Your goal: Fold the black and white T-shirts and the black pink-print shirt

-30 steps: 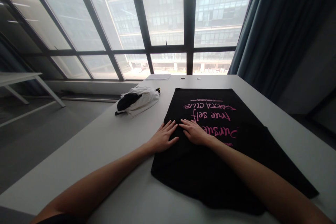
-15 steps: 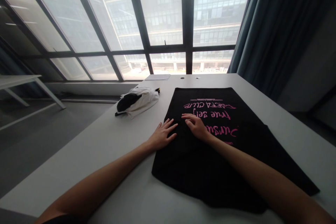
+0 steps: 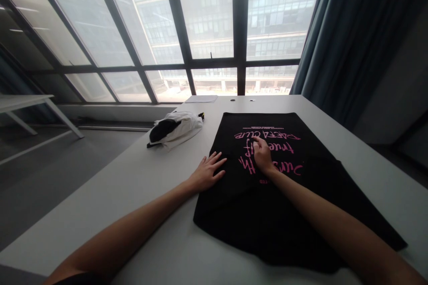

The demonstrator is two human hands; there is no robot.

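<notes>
A black T-shirt (image 3: 240,213) with pink lettering lies spread on the white table, its print upside down from where I look. My left hand (image 3: 207,173) rests flat on the shirt's left edge with fingers spread. Over the lettering is my right hand (image 3: 263,156), its index finger stretched forward and the other fingers partly curled; nothing shows in it. It covers part of the middle words. The shirt's straight edge is at the far side, and a wide corner reaches toward the lower right.
A crumpled white and black cloth bundle (image 3: 179,127) lies left of the shirt on the white table (image 3: 150,178). Papers (image 3: 201,98) sit at the table's far edge. Windows stand beyond, a blue curtain (image 3: 329,44) hangs at right, and another table (image 3: 26,102) is at far left.
My right hand has moved to the right and slightly away from me across the lettering, its fingers turning more forward. My left hand and the shirt stay in place.
</notes>
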